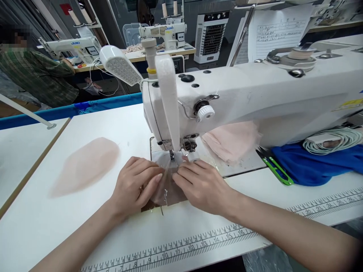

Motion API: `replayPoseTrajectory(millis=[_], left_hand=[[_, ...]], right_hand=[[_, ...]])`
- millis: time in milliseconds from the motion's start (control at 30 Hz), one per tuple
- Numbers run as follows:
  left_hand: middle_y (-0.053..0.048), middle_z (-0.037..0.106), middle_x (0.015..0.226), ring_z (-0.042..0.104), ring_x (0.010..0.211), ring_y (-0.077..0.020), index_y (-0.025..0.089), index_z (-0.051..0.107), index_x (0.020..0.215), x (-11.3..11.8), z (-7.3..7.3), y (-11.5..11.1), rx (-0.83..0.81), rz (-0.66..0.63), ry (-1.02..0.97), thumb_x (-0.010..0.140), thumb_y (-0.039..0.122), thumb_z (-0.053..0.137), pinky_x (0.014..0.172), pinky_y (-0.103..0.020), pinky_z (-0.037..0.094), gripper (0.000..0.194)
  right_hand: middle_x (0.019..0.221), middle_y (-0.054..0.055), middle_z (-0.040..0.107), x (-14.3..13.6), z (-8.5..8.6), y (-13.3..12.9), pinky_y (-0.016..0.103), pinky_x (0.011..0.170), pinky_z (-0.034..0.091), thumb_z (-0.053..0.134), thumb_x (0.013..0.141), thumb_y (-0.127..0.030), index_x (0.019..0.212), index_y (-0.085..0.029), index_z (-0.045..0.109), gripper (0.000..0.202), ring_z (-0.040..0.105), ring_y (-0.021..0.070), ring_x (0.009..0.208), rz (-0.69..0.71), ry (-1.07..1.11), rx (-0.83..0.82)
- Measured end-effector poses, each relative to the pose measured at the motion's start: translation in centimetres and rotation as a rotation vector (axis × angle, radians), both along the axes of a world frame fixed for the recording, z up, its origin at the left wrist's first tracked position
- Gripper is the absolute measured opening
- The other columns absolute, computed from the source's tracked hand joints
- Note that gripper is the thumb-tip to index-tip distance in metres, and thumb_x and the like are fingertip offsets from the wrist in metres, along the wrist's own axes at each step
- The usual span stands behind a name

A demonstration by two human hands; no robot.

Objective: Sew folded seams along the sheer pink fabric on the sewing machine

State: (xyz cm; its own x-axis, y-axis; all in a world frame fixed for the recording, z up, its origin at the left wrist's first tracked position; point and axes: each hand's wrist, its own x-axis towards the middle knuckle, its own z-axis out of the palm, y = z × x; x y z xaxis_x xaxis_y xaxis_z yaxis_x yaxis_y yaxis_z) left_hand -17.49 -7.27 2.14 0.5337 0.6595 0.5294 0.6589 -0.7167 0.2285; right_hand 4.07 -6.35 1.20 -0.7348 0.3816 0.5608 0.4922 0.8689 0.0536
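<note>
Bright, even overhead light; soft shadows under hands on the white tabletop (42,223). Wide-angle bending at edges; lower right corner blurred.

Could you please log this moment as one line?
left hand: on fabric | right hand: on fabric | fabric: under needle | snips: right, untouched

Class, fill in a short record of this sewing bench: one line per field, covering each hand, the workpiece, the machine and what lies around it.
left hand: flat on fabric piece
right hand: pressing the fabric piece from the right
fabric piece: sheer, under the presser foot
sewing machine: white, lamp attached
left of hands: pink fabric stack
right: green snips, blue cloth
</note>
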Motion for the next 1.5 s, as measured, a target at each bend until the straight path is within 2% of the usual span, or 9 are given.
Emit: replayPoseTrajectory(millis=[133,267,367,500,667,800,1067,1500], left_hand=[[-0.005,0.066,0.118,0.060,0.110,-0.0190,0.020,0.057,0.119,0.1,-0.4,0.4,-0.027,-0.019,0.104,0.094,0.015,0.044,0.096,-0.041,0.042,0.029],[-0.007,0.066,0.110,0.061,0.100,-0.0190,0.017,0.056,0.123,0.5,-0.8,0.7,-0.027,-0.012,0.220,0.095,0.017,0.043,0.099,-0.044,0.041,0.031],[-0.008,0.065,0.105,0.059,0.099,-0.0215,0.017,0.058,0.122,0.9,-1.0,0.6,-0.023,-0.001,0.251,0.095,0.021,0.042,0.097,-0.045,0.044,0.032],[-0.010,0.064,0.114,0.057,0.108,-0.0250,0.016,0.061,0.120,1.2,-1.1,0.3,0.028,0.011,0.299,0.094,0.025,0.047,0.099,-0.047,0.044,0.031],[-0.009,0.062,0.127,0.051,0.125,-0.0260,0.018,0.058,0.126,1.1,-1.3,0.0,0.082,0.045,0.351,0.095,0.029,0.048,0.110,-0.049,0.036,0.035],[-0.007,0.064,0.125,0.052,0.124,-0.0252,0.019,0.058,0.126,1.1,-1.1,0.0,0.108,0.044,0.381,0.095,0.032,0.047,0.110,-0.049,0.035,0.035],[-0.008,0.065,0.123,0.056,0.121,-0.0254,0.017,0.059,0.125,1.1,-0.9,0.1,0.113,0.037,0.382,0.095,0.031,0.048,0.110,-0.050,0.034,0.035],[-0.010,0.062,0.126,0.055,0.121,-0.0242,0.017,0.056,0.128,1.1,-1.3,0.1,0.072,0.040,0.370,0.095,0.032,0.048,0.112,-0.050,0.032,0.037]], right_hand=[[0.103,0.012,0.067,-0.1,-0.1,-0.5,0.033,0.084,0.052,0.039,0.088,-0.003,0.104,-0.009,0.063,0.029,0.061,0.0208,0.097,-0.003,-0.031,-0.096],[0.094,0.010,0.067,0.5,-0.4,-0.1,0.031,0.069,0.051,0.039,0.082,0.001,0.089,-0.011,0.063,0.028,0.060,0.0200,0.084,-0.087,-0.115,-0.181],[0.092,0.009,0.067,0.9,-0.3,0.5,0.030,0.064,0.046,0.040,0.079,0.001,0.087,-0.012,0.063,0.027,0.057,0.0187,0.076,-0.140,-0.119,-0.168],[0.095,0.011,0.067,1.1,0.0,1.1,0.034,0.072,0.042,0.043,0.082,-0.008,0.090,-0.012,0.062,0.022,0.056,0.0210,0.082,-0.183,-0.127,-0.167],[0.076,0.008,0.067,1.0,0.1,1.5,0.038,0.086,0.037,0.045,0.084,-0.014,0.090,-0.013,0.063,0.019,0.057,0.0233,0.090,-0.200,-0.130,-0.178],[0.072,0.007,0.068,1.0,0.0,1.5,0.037,0.089,0.035,0.045,0.090,-0.017,0.095,-0.012,0.064,0.021,0.058,0.0226,0.090,-0.204,-0.132,-0.145],[0.097,0.010,0.072,1.1,0.0,1.5,0.038,0.094,0.037,0.044,0.095,-0.023,0.100,-0.012,0.067,0.026,0.060,0.0214,0.091,-0.198,-0.145,-0.102],[0.102,0.010,0.072,1.1,-0.2,1.5,0.039,0.094,0.038,0.048,0.094,-0.024,0.100,-0.012,0.068,0.025,0.060,0.0223,0.095,-0.205,-0.135,-0.092]])
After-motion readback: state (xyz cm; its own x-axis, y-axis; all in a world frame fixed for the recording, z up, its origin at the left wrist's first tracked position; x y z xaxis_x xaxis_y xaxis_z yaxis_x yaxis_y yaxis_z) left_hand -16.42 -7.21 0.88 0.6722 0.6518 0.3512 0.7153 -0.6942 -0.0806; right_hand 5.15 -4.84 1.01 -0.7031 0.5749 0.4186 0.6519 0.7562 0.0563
